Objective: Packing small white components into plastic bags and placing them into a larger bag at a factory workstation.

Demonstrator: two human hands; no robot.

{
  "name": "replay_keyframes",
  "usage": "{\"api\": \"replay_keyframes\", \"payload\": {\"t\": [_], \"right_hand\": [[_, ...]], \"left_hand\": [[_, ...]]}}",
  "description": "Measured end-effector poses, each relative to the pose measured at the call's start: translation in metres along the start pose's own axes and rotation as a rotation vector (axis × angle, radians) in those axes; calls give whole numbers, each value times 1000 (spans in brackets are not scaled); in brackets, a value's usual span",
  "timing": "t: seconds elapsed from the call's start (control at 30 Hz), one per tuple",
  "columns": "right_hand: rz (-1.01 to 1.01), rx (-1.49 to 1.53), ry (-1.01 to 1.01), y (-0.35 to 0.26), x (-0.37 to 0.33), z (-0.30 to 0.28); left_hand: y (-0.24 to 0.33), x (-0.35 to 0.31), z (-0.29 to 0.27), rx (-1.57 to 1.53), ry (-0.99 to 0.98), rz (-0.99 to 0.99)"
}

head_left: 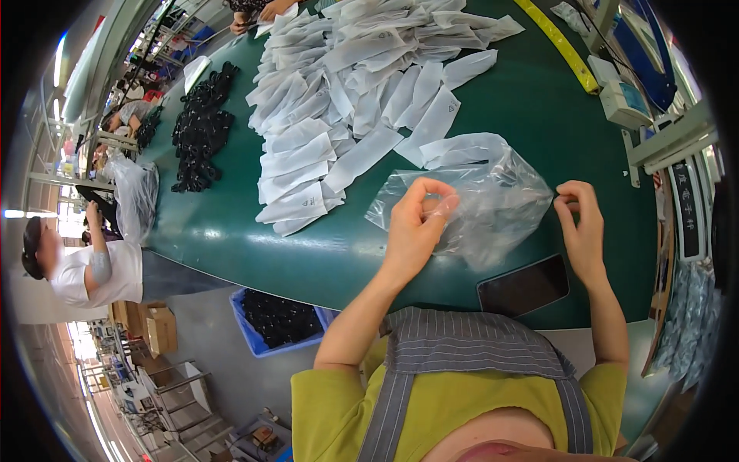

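Note:
A large clear plastic bag [500,204] is spread between my two hands over the green table. My left hand [419,219] is closed, thumb and forefinger together, on the bag's left part. At the bag's right corner, the bent fingers of my right hand [581,219] pinch its edge. A white frosted pouch [466,148] shows at the bag's far side; whether it lies inside or under the film I cannot tell. Beyond it spreads a big heap of similar white pouches [346,92]. A dark smartphone [523,286] lies on the table between my forearms.
Black cable bundles [202,127] lie on the green table [223,239] at the left. Below its edge stands a blue crate [265,350] of black items. A person in a white shirt [115,269] is at the left; another person's hands [265,11] show at the far edge. Yellow strip [558,42] far right.

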State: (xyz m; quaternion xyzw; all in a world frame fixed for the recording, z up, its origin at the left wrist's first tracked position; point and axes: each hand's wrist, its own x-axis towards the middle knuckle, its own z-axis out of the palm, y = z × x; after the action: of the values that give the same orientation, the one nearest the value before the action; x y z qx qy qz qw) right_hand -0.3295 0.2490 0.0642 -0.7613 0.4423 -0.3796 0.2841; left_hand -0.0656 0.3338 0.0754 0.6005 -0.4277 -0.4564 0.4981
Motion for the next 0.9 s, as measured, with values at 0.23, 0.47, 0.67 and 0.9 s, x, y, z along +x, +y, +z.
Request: {"api": "replay_keyframes", "payload": {"t": [0.23,0.47,0.67,0.9], "right_hand": [[-541,-10,-502,-38,25,88],[-737,-91,-486,-60,11,201],[-665,24,-690,-32,30,108],[-660,-407,-246,50,103,98]], "left_hand": [[51,-10,23,544,-238,559],[48,-23,17,693,-224,576],[14,-30,-79,966,-301,80],[35,13,-6,650,-423,625]]}}
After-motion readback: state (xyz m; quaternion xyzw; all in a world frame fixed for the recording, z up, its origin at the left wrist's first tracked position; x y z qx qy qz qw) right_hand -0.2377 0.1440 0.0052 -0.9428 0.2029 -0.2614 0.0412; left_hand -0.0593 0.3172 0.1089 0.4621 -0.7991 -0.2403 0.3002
